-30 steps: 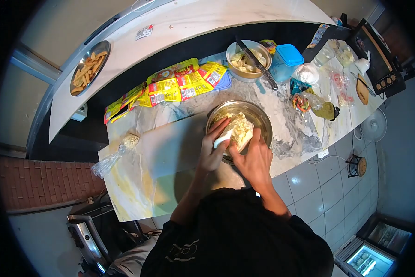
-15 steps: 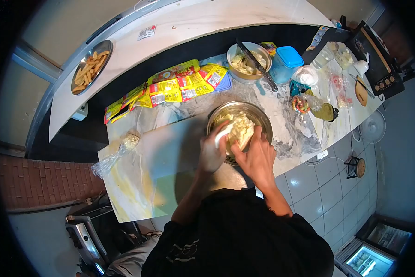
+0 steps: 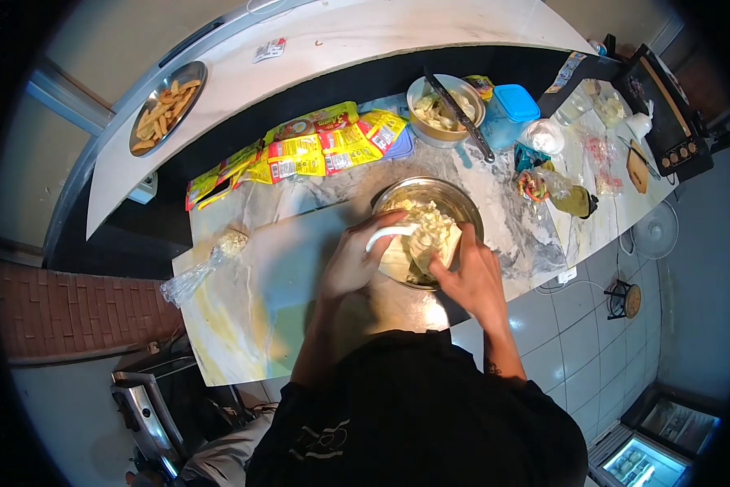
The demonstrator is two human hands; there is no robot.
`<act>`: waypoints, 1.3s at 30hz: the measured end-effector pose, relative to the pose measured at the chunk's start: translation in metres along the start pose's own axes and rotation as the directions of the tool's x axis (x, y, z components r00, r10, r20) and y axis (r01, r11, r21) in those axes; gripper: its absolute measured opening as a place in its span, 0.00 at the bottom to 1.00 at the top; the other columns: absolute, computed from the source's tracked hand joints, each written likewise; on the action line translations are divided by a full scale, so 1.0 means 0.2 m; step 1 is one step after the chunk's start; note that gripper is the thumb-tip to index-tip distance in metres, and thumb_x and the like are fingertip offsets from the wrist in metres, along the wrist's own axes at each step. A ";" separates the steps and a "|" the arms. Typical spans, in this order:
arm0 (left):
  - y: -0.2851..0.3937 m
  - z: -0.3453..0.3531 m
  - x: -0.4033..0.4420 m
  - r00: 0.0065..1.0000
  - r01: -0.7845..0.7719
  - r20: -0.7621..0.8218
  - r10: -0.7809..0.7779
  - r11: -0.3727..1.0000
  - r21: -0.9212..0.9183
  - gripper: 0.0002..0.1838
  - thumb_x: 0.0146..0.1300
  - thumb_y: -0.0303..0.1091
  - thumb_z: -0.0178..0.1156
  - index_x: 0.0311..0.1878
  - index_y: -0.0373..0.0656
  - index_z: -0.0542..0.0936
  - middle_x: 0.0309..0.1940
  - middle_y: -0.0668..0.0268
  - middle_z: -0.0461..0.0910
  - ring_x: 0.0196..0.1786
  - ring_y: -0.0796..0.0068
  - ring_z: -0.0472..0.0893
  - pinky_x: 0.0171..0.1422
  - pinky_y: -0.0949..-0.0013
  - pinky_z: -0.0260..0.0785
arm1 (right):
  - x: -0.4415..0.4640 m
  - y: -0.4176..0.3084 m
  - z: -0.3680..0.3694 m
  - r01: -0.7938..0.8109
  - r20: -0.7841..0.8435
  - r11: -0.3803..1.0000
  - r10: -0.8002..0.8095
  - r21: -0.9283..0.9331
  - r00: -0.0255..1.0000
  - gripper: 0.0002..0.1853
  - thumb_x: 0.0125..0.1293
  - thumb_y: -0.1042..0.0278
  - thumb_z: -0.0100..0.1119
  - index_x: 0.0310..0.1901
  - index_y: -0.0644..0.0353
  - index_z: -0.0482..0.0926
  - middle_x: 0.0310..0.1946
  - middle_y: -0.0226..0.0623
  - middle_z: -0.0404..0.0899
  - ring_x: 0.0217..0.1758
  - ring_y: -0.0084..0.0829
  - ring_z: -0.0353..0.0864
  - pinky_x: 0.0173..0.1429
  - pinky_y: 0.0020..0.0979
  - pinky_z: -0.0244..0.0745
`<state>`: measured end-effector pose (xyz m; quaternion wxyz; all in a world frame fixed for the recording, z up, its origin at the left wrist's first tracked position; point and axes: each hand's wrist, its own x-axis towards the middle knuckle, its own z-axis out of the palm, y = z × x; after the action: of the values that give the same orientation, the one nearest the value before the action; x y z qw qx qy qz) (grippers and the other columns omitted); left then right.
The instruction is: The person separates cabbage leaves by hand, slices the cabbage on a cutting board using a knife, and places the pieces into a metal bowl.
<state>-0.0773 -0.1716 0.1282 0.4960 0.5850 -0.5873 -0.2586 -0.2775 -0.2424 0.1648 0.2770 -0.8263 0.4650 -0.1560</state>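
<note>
A round metal bowl (image 3: pixel 470 203) stands on the marble-patterned counter in front of me, holding pale yellow food. My left hand (image 3: pixel 353 258), at the bowl's left side, is closed around a curved white utensil (image 3: pixel 391 232) whose exact kind I cannot make out. That utensil touches a lumpy, creamy pale-yellow mass (image 3: pixel 431 235) over the bowl. From the right, my right hand (image 3: pixel 475 272) grips the pale mass, with the thumb on its near side and the fingers behind it. My hands partly hide the bowl's contents.
Behind the bowl lie several yellow seasoning packets (image 3: pixel 300 154). A second bowl (image 3: pixel 418 130) has a long black-handled knife (image 3: pixel 462 118) across it, beside a blue-lidded container (image 3: pixel 515 104). A knotted plastic bag (image 3: pixel 207 264) lies left; a plate of fries (image 3: pixel 158 134) sits on the ledge.
My left hand has shifted left and lower, and the curved white utensil shows more clearly. My right hand has moved slightly right and down, still on the pale mass.
</note>
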 end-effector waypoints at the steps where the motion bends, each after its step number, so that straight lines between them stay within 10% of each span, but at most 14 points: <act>1: 0.02 -0.02 0.01 0.998 -0.012 0.065 0.011 1.000 0.016 0.18 0.68 0.25 0.53 0.60 0.36 0.77 0.55 0.53 0.81 0.59 0.61 0.80 0.64 0.64 0.69 | 0.00 0.03 -0.01 0.007 0.020 1.000 -0.007 -0.030 1.000 0.32 0.57 0.51 0.64 0.51 0.72 0.68 0.24 0.62 0.79 0.32 0.61 0.82 0.38 0.52 0.77; 17: 0.11 -0.09 0.03 0.986 -0.082 0.155 0.067 0.993 0.088 0.22 0.61 0.21 0.49 0.60 0.36 0.76 0.59 0.52 0.78 0.63 0.56 0.77 0.66 0.61 0.68 | 0.02 0.14 -0.22 0.168 0.019 0.981 -0.170 0.092 0.985 0.29 0.49 0.61 0.69 0.51 0.69 0.76 0.33 0.56 0.82 0.38 0.53 0.84 0.43 0.42 0.77; 22: 0.13 -0.23 0.00 0.994 -0.064 -0.077 0.077 0.986 0.152 0.27 0.54 0.15 0.52 0.60 0.38 0.76 0.57 0.50 0.78 0.60 0.49 0.78 0.65 0.60 0.70 | 0.03 0.17 -0.26 0.127 0.009 0.990 -0.128 0.056 0.992 0.26 0.50 0.64 0.68 0.51 0.67 0.76 0.31 0.50 0.83 0.33 0.44 0.85 0.40 0.35 0.78; 24: 0.11 -0.24 -0.03 0.996 0.010 -0.093 0.003 0.991 0.137 0.23 0.61 0.19 0.55 0.61 0.35 0.75 0.55 0.50 0.80 0.58 0.55 0.80 0.63 0.63 0.70 | 0.04 0.20 -0.24 0.028 -0.031 0.988 -0.024 0.154 0.999 0.23 0.52 0.61 0.67 0.46 0.67 0.76 0.29 0.55 0.82 0.34 0.55 0.83 0.38 0.44 0.76; 28: 0.00 -0.17 -0.08 0.948 0.122 -0.265 -0.174 0.972 -0.202 0.19 0.73 0.31 0.55 0.62 0.31 0.72 0.53 0.55 0.81 0.55 0.71 0.79 0.60 0.66 0.72 | 0.08 0.18 -0.14 -0.019 -0.035 0.954 0.030 0.298 0.999 0.21 0.56 0.61 0.66 0.44 0.69 0.72 0.27 0.58 0.81 0.33 0.57 0.82 0.36 0.47 0.74; 33: -0.10 -0.12 -0.13 0.797 0.228 -0.140 -0.587 0.507 -0.831 0.19 0.72 0.30 0.57 0.63 0.35 0.72 0.56 0.58 0.79 0.57 0.70 0.79 0.62 0.65 0.72 | 0.12 0.23 0.08 -0.032 0.070 0.938 0.008 0.346 0.997 0.27 0.60 0.56 0.66 0.50 0.71 0.71 0.32 0.62 0.81 0.41 0.62 0.82 0.44 0.50 0.75; 35: -0.14 -0.12 -0.16 0.794 0.215 -0.139 -0.592 0.487 -0.846 0.20 0.71 0.30 0.57 0.63 0.35 0.71 0.56 0.58 0.79 0.57 0.70 0.79 0.62 0.64 0.72 | 0.13 0.25 0.14 -0.074 0.162 0.964 0.033 0.256 0.986 0.20 0.64 0.63 0.64 0.49 0.69 0.73 0.33 0.50 0.80 0.34 0.39 0.83 0.39 0.37 0.75; 39: -0.19 -0.15 -0.20 0.815 0.248 -0.180 -0.551 0.612 -0.751 0.18 0.71 0.30 0.57 0.61 0.36 0.74 0.57 0.60 0.78 0.57 0.71 0.79 0.59 0.66 0.74 | 0.13 0.21 0.13 0.056 -0.106 0.996 -0.048 0.075 0.993 0.22 0.65 0.66 0.61 0.58 0.67 0.72 0.53 0.57 0.75 0.53 0.59 0.76 0.54 0.49 0.72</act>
<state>-0.0411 -0.1324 0.0938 0.7132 0.5113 -0.1835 -0.4431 -0.2791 -0.2743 0.1187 0.2801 -0.8175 0.4508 -0.2237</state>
